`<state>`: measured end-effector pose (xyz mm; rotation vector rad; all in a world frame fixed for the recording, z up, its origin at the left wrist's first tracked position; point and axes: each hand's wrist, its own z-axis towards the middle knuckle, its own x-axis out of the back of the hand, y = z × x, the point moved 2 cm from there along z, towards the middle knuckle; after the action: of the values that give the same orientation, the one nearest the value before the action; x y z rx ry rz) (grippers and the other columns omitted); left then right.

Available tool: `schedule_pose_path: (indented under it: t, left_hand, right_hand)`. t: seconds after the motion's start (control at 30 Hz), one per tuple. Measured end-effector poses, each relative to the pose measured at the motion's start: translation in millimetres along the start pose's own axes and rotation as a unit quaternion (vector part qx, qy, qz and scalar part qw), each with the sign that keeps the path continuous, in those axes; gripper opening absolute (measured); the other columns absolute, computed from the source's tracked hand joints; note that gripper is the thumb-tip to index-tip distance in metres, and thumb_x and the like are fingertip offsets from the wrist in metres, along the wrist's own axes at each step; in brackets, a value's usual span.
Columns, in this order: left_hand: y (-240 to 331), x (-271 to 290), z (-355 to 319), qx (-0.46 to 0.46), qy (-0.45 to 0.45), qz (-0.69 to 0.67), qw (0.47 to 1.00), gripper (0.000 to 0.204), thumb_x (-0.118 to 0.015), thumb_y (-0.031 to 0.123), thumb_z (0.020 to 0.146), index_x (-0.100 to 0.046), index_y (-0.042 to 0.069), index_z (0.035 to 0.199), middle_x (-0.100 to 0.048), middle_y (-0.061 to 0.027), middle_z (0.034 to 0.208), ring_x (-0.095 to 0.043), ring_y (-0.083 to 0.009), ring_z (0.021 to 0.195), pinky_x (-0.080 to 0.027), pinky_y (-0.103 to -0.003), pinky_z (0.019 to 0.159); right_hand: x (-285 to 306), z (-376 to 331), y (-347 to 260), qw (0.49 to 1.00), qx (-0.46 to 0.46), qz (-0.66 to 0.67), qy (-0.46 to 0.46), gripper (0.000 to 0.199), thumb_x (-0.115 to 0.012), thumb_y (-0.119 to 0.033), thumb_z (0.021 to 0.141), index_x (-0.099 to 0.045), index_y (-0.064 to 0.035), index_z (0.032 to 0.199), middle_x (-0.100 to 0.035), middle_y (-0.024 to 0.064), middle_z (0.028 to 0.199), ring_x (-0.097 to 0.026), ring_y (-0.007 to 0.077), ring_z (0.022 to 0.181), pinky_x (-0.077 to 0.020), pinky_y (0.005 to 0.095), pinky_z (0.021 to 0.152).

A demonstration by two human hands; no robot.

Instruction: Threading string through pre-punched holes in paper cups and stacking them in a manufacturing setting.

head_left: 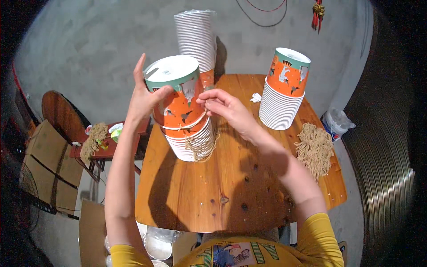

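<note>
Part of the left hand (143,101) is hidden from me behind the orange cup (175,100); I can't tell whether the right hand (227,109) grips the cord (195,144). My view's upper edge crops the red ornament (318,17).

Against the left grip (144,99), an upturned orange-and-green bucket (178,99) is topping a white-rimmed stack (177,146); tan cord (201,146) is dangling below.

The left hand (144,98) is spread wide, its thumb (161,92) stretched toward the right hand (231,111). The right thumb (216,108) and forefinger (215,92) draw close at the tips. Bare forearms (120,173) slope up from below both hands.
</note>
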<state>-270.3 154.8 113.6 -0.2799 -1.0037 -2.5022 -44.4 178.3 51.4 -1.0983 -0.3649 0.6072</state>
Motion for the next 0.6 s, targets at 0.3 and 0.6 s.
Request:
schedule_pose_path:
  t: [0.3,0.6]
  left_hand:
    - [-13,-6,-17,0.037,0.003,-0.009,0.999,0.094,-0.07,0.016,0.072,-0.012,0.017,0.145,-0.045,-0.0192,0.128,-0.049,-0.0287,0.115,-0.04,-0.041,0.099]
    - [-18,-11,-21,0.051,0.019,0.018,0.998,0.092,-0.068,0.015,0.072,-0.013,0.016,0.145,-0.043,-0.0197,0.129,-0.051,-0.0276,0.113,-0.042,-0.039,0.097]
  right_hand:
    - [-2,-7,19,1.0,-0.021,0.012,0.002,0.025,-0.052,-0.015,0.093,-0.055,-0.0018,0.115,-0.06,0.0039,0.11,-0.053,0.0083,0.097,-0.0426,0.024,0.086]
    - [4,-19,19,0.998,-0.05,-0.042,0.019,0.023,-0.054,-0.013,0.091,-0.056,-0.0052,0.112,-0.06,0.0019,0.103,-0.053,0.0066,0.087,-0.0441,0.0233,0.079]
